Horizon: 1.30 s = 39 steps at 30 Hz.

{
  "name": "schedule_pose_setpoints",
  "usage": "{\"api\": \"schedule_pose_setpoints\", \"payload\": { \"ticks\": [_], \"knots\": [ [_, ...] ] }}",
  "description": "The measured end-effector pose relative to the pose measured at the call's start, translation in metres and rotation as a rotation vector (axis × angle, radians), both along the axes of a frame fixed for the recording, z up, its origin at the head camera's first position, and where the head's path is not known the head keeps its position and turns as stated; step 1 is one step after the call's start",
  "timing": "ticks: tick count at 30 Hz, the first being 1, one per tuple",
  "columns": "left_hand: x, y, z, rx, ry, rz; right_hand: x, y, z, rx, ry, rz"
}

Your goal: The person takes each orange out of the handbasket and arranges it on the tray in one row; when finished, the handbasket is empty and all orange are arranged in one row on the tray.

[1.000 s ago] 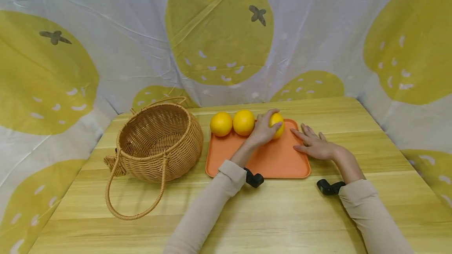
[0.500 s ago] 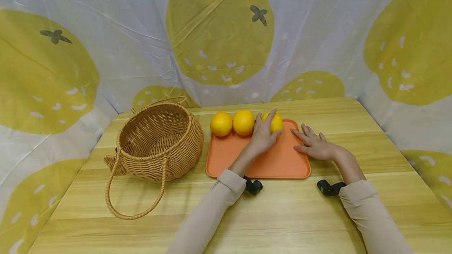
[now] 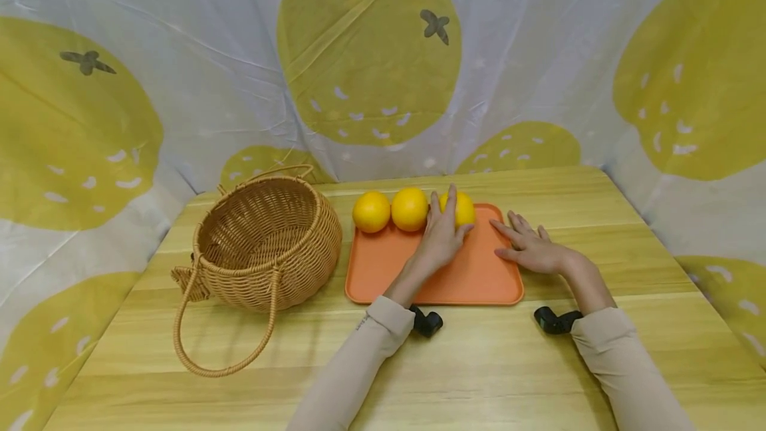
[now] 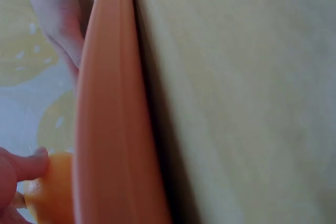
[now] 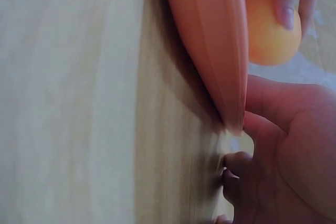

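Three oranges sit in a row along the far side of an orange tray (image 3: 473,285) in the head view: the left orange (image 3: 371,212), the middle orange (image 3: 409,209) and the right orange (image 3: 459,210). My left hand (image 3: 439,235) lies over the right orange with its fingers spread and fairly straight. Its thumb touches that orange in the left wrist view, where only part of the fruit shows. Palm down at the tray's right edge, my right hand (image 3: 535,248) holds nothing; its fingertips and thumb reach the rim.
A wicker basket (image 3: 305,265) stands left of the tray, its inside bare. One basket handle (image 3: 224,372) hangs down toward the front over the wooden table (image 3: 479,378). Behind the table hangs a fruit-printed curtain (image 3: 526,52).
The right orange has shifted a little left, nearer the middle one. My left hand has moved left with it, and its fingers have straightened. The right hand has stayed in place.
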<state>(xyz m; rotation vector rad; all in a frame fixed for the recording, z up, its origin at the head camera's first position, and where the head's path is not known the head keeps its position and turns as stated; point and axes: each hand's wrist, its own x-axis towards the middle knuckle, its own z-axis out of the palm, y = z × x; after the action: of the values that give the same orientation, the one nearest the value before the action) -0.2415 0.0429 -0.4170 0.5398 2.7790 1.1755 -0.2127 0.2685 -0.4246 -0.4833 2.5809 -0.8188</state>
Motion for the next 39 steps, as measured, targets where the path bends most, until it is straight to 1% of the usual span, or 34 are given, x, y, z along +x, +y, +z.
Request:
{"api": "schedule_pose_setpoints", "payload": {
  "ticks": [3,5,10,13,17,20,22,24,28,33,39],
  "knots": [
    [0.0,0.0,0.002,-0.005,-0.016,-0.031,0.001,0.002,0.001,0.0,-0.001,-0.008],
    [-0.001,-0.001,0.004,-0.015,-0.031,-0.034,0.002,0.001,0.001,0.0,-0.004,-0.009],
    [-0.003,0.003,0.006,-0.064,-0.046,0.014,0.0,0.0,-0.001,-0.01,-0.011,-0.003],
    [-0.006,0.008,0.006,-0.087,-0.052,0.029,0.0,0.002,-0.002,-0.04,-0.001,0.0],
    [-0.011,0.013,0.006,-0.12,-0.066,0.055,-0.001,0.007,-0.009,-0.087,0.02,0.007],
    [-0.013,0.016,0.007,-0.13,-0.083,0.08,-0.002,0.009,-0.011,-0.1,0.022,0.011],
    [-0.013,0.019,0.01,-0.135,-0.094,0.095,-0.001,0.007,-0.008,-0.099,0.013,0.008],
    [-0.012,0.021,0.012,-0.142,-0.1,0.109,0.0,0.005,-0.005,-0.075,0.01,-0.002],
    [-0.01,0.024,0.015,-0.179,-0.083,0.146,0.001,0.0,0.0,-0.025,-0.001,-0.008],
    [-0.006,0.027,0.019,-0.216,-0.058,0.17,0.002,-0.001,0.002,-0.01,-0.001,-0.005],
    [0.0,0.025,0.021,-0.323,-0.002,0.197,0.002,-0.001,0.001,-0.015,-0.001,-0.006]
  ]
}}
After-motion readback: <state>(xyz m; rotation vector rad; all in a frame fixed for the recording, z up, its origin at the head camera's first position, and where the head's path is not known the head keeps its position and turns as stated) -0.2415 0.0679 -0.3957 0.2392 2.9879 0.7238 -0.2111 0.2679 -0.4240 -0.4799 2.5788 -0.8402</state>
